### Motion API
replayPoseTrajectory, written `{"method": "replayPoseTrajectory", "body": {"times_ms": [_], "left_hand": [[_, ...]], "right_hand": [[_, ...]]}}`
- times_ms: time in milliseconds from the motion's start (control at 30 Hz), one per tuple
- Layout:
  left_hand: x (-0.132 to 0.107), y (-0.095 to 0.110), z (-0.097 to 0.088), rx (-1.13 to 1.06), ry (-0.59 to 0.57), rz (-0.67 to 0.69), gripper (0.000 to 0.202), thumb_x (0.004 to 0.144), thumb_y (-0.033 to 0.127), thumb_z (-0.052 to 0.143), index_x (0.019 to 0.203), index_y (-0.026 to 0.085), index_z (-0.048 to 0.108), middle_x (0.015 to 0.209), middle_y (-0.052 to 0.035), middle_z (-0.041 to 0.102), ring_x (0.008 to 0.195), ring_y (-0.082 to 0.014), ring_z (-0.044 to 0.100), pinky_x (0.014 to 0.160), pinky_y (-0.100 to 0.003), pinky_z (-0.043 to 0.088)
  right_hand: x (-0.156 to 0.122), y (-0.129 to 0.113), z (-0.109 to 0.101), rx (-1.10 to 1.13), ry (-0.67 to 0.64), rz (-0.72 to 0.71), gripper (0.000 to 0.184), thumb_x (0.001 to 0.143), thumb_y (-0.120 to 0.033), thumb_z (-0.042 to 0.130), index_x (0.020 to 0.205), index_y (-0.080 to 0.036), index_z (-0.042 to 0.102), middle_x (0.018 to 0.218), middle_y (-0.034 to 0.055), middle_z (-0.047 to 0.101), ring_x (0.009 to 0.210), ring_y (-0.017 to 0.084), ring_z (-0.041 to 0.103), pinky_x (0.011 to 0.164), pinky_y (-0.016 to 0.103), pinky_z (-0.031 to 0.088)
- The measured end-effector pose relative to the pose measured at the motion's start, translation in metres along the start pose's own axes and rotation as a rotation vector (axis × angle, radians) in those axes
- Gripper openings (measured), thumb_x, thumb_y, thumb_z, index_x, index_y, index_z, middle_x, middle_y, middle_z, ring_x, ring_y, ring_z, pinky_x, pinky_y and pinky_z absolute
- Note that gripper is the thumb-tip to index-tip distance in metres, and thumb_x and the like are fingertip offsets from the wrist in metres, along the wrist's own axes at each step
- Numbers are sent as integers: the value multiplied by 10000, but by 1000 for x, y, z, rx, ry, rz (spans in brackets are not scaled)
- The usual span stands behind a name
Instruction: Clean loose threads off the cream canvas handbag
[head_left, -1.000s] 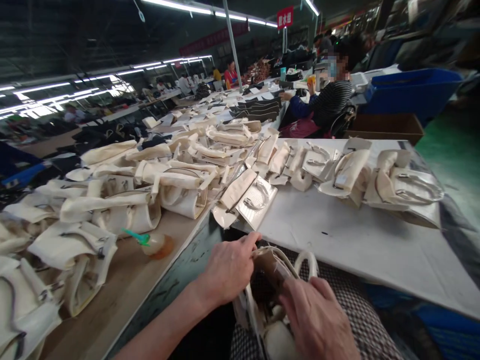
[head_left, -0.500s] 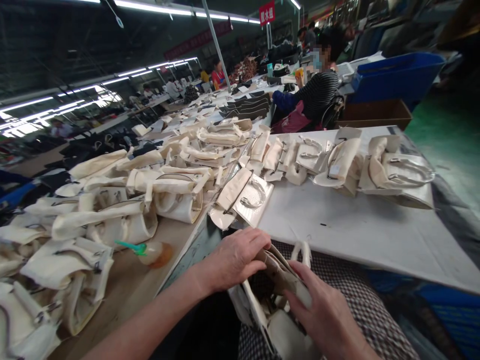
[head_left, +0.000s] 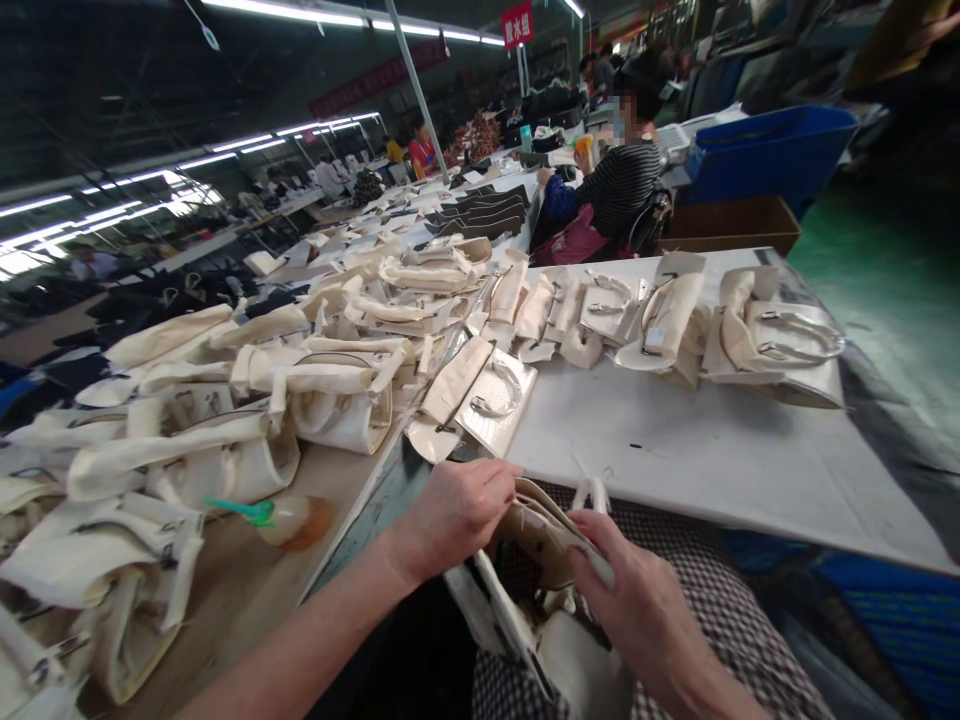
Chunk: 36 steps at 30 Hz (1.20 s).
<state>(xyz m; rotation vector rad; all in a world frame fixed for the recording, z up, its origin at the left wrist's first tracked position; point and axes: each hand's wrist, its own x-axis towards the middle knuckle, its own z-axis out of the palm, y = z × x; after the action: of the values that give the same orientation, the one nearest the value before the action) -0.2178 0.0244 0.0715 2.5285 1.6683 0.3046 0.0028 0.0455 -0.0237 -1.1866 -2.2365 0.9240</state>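
Observation:
A cream canvas handbag (head_left: pixel 577 665) sits on my lap, on checked cloth (head_left: pixel 720 590), with its inner lining (head_left: pixel 536 530) folded up at the mouth. My left hand (head_left: pixel 450 520) holds the near edge of that opening. My right hand (head_left: pixel 622 600) pinches the opposite edge between thumb and fingers. One white bag handle (head_left: pixel 591 493) stands up behind my right hand. The bag's lower part is partly hidden by my arm and the table edge.
A white-covered table (head_left: pixel 712 470) holds a row of cream bag pieces (head_left: pixel 667 325) with metal-looking handles. Many cream bags (head_left: pixel 330 400) cover the wooden bench on the left, beside a glue bottle with a green nozzle (head_left: pixel 289 520). A co-worker (head_left: pixel 611 190) sits beyond, near a blue bin (head_left: pixel 765 155).
The folded lining has closed up at the bag's mouth, and my right hand has moved up along its edge. The whole scene has shifted left and up in view.

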Motion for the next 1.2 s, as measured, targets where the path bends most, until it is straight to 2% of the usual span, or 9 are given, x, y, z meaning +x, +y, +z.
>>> {"method": "replayPoseTrajectory", "body": {"times_ms": [100,233,367,467,633,833,1000,1200], "left_hand": [[1,-1,-2,-191,-7,3,117,883,114,548,800,173,606,1231,-60,655,1060,-196,641,896,-291,516],[4,-3,-3,-369,-19,30,123,855,81,548,791,173,600,1326,-59,594,1107,-183,603,959,-285,466],[8,-2,0,-469,-10,5,155,808,22,535,772,172,529,1267,-70,611,1126,-172,575,971,-272,443],[10,-2,1,-467,-17,-47,168,786,6,526,785,173,509,1165,-66,621,1035,-161,597,910,-263,463],[7,-2,3,-412,6,-76,153,785,23,522,808,174,521,1156,-60,600,1033,-173,594,894,-269,473],[4,0,3,-395,36,-18,149,791,31,523,799,179,533,1215,-50,599,1054,-173,589,919,-281,467],[5,0,-1,-398,31,14,152,795,27,524,773,177,515,1257,-62,594,1094,-179,575,945,-295,451],[7,-2,-2,-400,20,-12,133,809,55,583,795,181,544,1163,-49,627,1070,-171,584,931,-278,454]], "right_hand": [[2,2,-3,31,-7,29,237,916,-308,379,1111,-309,512,901,-37,751,727,245,734,649,361,545],[3,3,-6,44,-9,-17,261,926,-306,387,1126,-294,556,858,-15,744,690,231,722,611,331,533],[4,3,-7,108,0,-84,279,941,-272,411,1165,-308,575,961,-17,745,773,196,728,697,304,565],[4,2,-6,104,38,-126,299,947,-255,430,1207,-310,565,1062,-6,735,812,186,732,754,304,580],[4,1,-7,107,137,-159,263,936,-252,470,1196,-249,514,1141,47,676,855,168,725,688,242,589],[3,5,-11,96,125,-242,120,986,-250,455,1078,-242,533,1061,43,632,829,140,694,745,209,560],[5,4,-13,82,85,-226,120,997,-253,438,956,-246,551,932,1,614,728,119,655,681,196,522],[10,4,-11,31,47,-233,76,967,-265,504,916,-246,558,979,-1,610,718,123,641,677,215,512]]}}
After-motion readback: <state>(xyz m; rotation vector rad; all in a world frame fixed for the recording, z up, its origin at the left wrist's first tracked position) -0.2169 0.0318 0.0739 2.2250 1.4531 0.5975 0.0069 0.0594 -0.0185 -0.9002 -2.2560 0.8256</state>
